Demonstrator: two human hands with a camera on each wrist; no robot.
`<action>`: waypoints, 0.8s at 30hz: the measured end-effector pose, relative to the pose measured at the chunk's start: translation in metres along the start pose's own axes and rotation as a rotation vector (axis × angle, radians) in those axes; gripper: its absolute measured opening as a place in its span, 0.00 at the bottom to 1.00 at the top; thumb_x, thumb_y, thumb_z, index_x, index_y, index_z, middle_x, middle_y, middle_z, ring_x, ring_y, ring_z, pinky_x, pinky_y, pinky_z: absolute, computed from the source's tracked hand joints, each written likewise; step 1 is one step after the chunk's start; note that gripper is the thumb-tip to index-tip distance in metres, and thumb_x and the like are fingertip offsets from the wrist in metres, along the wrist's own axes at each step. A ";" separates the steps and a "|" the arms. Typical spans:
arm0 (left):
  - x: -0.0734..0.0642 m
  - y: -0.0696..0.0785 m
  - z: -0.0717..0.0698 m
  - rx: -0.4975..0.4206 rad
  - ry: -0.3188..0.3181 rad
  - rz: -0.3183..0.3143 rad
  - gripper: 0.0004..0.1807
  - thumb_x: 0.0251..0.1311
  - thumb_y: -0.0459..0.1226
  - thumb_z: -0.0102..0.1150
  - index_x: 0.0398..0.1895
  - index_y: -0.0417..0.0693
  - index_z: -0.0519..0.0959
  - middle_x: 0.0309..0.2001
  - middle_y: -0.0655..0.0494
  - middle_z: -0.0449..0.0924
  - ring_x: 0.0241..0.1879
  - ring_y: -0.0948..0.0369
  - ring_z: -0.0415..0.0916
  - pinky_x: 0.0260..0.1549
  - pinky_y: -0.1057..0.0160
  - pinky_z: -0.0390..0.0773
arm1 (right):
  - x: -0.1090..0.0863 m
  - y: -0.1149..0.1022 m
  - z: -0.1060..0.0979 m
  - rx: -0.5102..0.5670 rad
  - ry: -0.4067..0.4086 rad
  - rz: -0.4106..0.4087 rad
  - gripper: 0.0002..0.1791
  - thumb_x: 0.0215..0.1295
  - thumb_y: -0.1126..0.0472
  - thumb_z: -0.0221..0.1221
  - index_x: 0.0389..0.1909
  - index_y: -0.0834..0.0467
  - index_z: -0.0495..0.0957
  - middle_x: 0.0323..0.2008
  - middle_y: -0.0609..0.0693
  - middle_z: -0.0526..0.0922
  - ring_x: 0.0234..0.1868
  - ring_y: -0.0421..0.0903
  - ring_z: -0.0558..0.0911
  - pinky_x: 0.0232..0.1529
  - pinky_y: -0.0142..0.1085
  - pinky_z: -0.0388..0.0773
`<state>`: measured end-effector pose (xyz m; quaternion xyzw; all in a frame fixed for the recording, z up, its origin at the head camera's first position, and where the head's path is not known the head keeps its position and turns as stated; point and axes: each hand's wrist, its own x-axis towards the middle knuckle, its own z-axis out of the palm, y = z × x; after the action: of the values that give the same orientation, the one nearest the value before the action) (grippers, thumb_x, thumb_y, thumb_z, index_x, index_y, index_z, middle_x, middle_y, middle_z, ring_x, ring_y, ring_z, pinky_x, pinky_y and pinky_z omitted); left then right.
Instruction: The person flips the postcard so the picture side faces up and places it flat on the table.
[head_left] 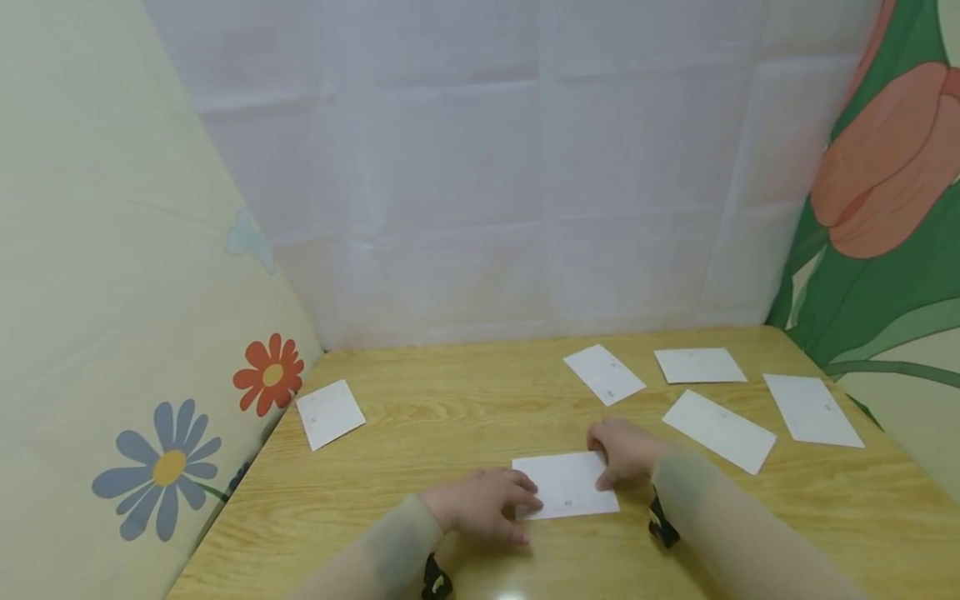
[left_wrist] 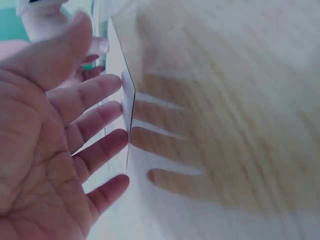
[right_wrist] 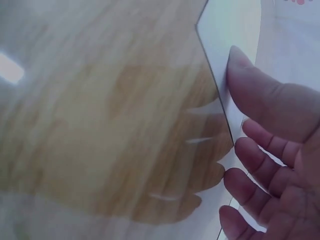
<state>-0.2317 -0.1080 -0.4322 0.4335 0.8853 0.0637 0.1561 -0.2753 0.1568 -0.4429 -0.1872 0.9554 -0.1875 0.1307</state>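
Note:
A white card (head_left: 567,486) lies flat on the wooden table between my two hands, with a small mark near its front edge. My left hand (head_left: 483,502) is at its left side; in the left wrist view, the spread fingers (left_wrist: 102,147) reach the card's edge (left_wrist: 128,95) with the thumb raised away. On the card's right end is my right hand (head_left: 626,454). Its thumb (right_wrist: 260,90) touches the card's face in the right wrist view, while the other fingers rest loosely along the edge. Neither hand visibly pinches the card.
Beyond my right hand lie several more white cards, among them one nearest (head_left: 720,429), one at the far right (head_left: 813,410) and one further back (head_left: 604,375). Another card (head_left: 330,414) sits by the left table edge. White sheeting (head_left: 525,183) and printed side panels surround the table.

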 end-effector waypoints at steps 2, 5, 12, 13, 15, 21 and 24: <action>0.006 -0.003 -0.001 -0.060 0.034 -0.007 0.22 0.61 0.53 0.60 0.54 0.54 0.80 0.57 0.59 0.73 0.56 0.62 0.70 0.56 0.59 0.69 | -0.002 0.000 0.001 0.012 -0.002 0.014 0.24 0.41 0.57 0.77 0.38 0.55 0.75 0.36 0.47 0.74 0.40 0.46 0.72 0.49 0.47 0.71; 0.014 -0.007 0.000 -0.147 0.070 -0.049 0.16 0.60 0.49 0.62 0.46 0.53 0.82 0.51 0.60 0.74 0.50 0.65 0.70 0.52 0.63 0.70 | -0.003 0.000 0.002 0.027 -0.004 0.018 0.25 0.41 0.57 0.77 0.38 0.55 0.75 0.35 0.47 0.74 0.39 0.46 0.72 0.47 0.46 0.71; 0.026 -0.015 0.006 -0.198 0.147 -0.220 0.20 0.54 0.49 0.68 0.45 0.50 0.78 0.53 0.54 0.71 0.46 0.62 0.70 0.49 0.61 0.73 | -0.006 -0.001 0.006 0.033 0.003 0.007 0.25 0.40 0.57 0.78 0.38 0.56 0.75 0.35 0.47 0.72 0.38 0.46 0.70 0.46 0.46 0.71; 0.027 -0.015 0.007 -0.197 0.165 -0.243 0.21 0.53 0.49 0.69 0.46 0.49 0.78 0.53 0.53 0.70 0.47 0.60 0.71 0.50 0.60 0.73 | -0.007 -0.001 0.007 0.034 0.006 0.005 0.25 0.41 0.57 0.78 0.38 0.56 0.75 0.35 0.47 0.72 0.39 0.46 0.70 0.46 0.46 0.71; 0.030 -0.016 0.008 -0.213 0.199 -0.290 0.25 0.51 0.48 0.71 0.48 0.47 0.77 0.53 0.50 0.70 0.49 0.57 0.71 0.52 0.57 0.73 | -0.008 -0.002 0.007 0.041 0.011 0.002 0.24 0.41 0.58 0.77 0.38 0.56 0.75 0.35 0.48 0.72 0.39 0.46 0.70 0.46 0.46 0.70; 0.036 -0.019 0.011 -0.334 0.244 -0.387 0.29 0.46 0.45 0.75 0.49 0.45 0.75 0.47 0.50 0.70 0.46 0.55 0.72 0.51 0.52 0.73 | -0.012 -0.001 0.008 0.064 0.029 -0.003 0.24 0.41 0.58 0.77 0.37 0.55 0.75 0.36 0.48 0.72 0.39 0.46 0.71 0.47 0.46 0.71; 0.039 -0.021 0.010 -0.382 0.248 -0.404 0.28 0.44 0.43 0.76 0.48 0.45 0.75 0.45 0.51 0.70 0.44 0.55 0.70 0.50 0.52 0.72 | -0.013 0.000 0.009 0.077 0.038 0.003 0.24 0.41 0.59 0.77 0.37 0.55 0.75 0.36 0.47 0.72 0.39 0.45 0.71 0.48 0.46 0.70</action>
<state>-0.2661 -0.0905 -0.4559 0.2001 0.9379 0.2491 0.1352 -0.2612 0.1593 -0.4483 -0.1770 0.9501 -0.2273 0.1199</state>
